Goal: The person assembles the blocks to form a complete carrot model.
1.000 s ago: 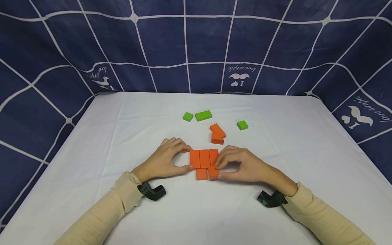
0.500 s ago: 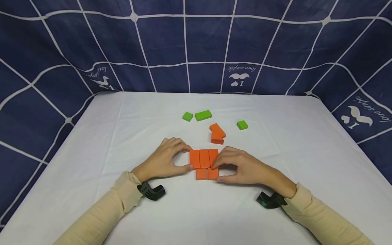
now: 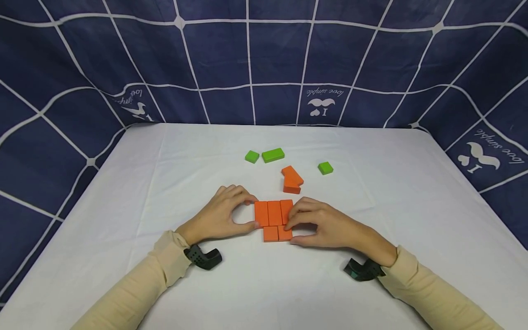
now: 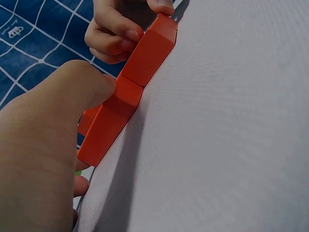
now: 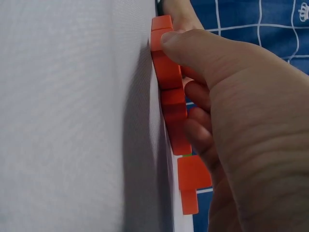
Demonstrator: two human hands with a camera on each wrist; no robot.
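Note:
Orange blocks lie together on the white cloth: a row of three upright rectangles, the left one point(image 3: 261, 213), the middle one point(image 3: 274, 213) and the right one point(image 3: 286, 210), with two small square blocks below, the left point(image 3: 270, 234) and the right point(image 3: 284, 234). My left hand point(image 3: 224, 213) holds the left rectangle, thumb at its lower corner and index finger at its upper corner. My right hand point(image 3: 326, 222) grips the right square block, its thumb on the near side; in the head view its fingers partly cover that square and the right rectangle.
Behind the row, two more orange blocks point(image 3: 292, 179) touch each other. Farther back lie a green square block point(image 3: 252, 156), a green rectangular block point(image 3: 273, 155) and another green square block point(image 3: 325, 168). A blue checked curtain point(image 3: 280, 59) borders the table.
My right hand has shifted slightly left with the right square block, closing the gap to the left square. My left hand has stayed in place.

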